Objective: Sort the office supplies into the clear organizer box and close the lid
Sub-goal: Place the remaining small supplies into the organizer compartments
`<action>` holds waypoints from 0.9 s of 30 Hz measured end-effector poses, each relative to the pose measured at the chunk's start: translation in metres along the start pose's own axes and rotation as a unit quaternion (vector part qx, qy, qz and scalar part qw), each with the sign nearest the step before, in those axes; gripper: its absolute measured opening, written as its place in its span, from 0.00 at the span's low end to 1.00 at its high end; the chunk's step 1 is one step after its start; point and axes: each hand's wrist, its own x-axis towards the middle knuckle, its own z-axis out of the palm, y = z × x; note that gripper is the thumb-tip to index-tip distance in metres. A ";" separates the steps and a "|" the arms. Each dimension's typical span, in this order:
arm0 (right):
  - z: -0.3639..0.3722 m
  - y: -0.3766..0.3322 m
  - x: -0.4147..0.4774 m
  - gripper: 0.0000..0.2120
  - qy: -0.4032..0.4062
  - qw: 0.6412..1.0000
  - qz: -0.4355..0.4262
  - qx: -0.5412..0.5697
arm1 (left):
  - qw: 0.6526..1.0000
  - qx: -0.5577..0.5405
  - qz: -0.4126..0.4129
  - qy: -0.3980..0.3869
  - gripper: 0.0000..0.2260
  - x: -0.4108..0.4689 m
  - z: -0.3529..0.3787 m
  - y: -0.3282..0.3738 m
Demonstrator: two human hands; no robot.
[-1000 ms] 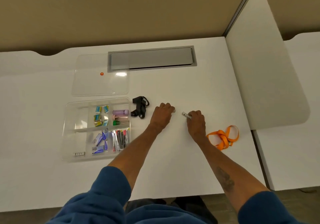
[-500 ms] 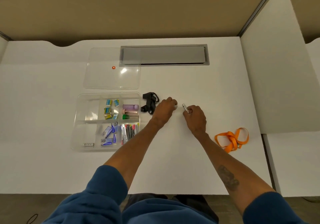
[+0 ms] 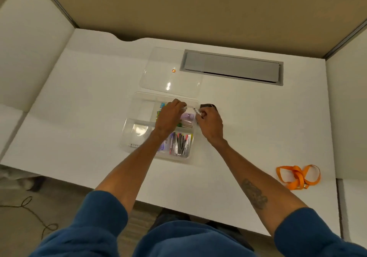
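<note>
Head: left hand, right hand pinch slim pieces above clear box.

Setting: office workstation, cubicle type.
White bench with a grey flip-lid cable hatch set into its far side. Tan partition panels with metal corner trim stand behind it. A matching white desk adjoins on the left. A clear organizer box of small stationery and an orange lanyard lie on the bench. A loose cord lies on the floor.

clear glossy plastic organizer box, matt white desk, orange cloth lanyard
</note>
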 end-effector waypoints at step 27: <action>0.168 -0.099 -0.065 0.10 -0.214 0.920 -0.187 -0.270 | 0.963 0.128 -0.200 -0.128 0.10 -0.112 -0.038 -0.133</action>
